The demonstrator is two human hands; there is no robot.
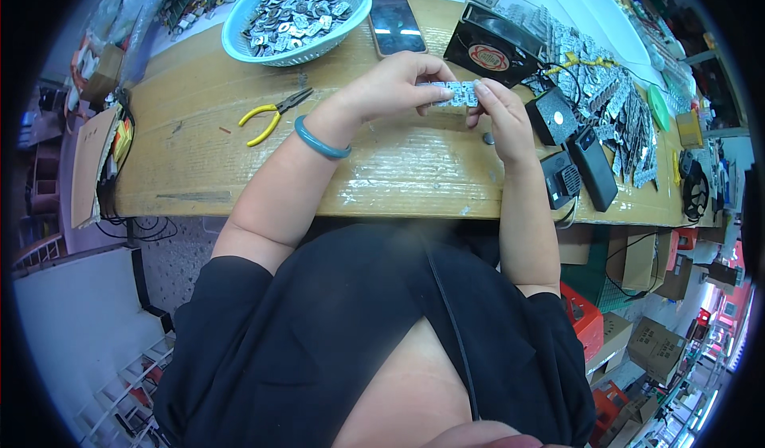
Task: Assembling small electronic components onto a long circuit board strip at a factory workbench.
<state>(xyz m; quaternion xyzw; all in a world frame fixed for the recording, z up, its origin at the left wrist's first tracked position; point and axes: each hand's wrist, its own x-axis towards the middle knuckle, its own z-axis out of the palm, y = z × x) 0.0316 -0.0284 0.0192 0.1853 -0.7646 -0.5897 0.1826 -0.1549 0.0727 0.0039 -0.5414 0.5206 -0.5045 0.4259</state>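
Observation:
Between my two hands, above the brown tabletop (pixel 382 169), is a small pale, patterned strip that looks like a circuit-board panel (pixel 459 93). My left hand (pixel 398 88) pinches its left end, thumb on top. At the right end, the thumb and fingers of my right hand (pixel 504 117) are closed on it. The fingers cover part of the strip. A small round dark piece (pixel 488 139) lies on the table just below my right hand. Yellow-handled pliers (pixel 276 116) rest to the left of my left forearm.
A light-blue basket (pixel 231 45) of small metallic pieces stands far left, beside a phone (pixel 396 24). A black boxed fan (pixel 492 45) sits behind my right hand. Rightward are black devices (pixel 592 167) with cables and a pile of similar panels (pixel 617 101).

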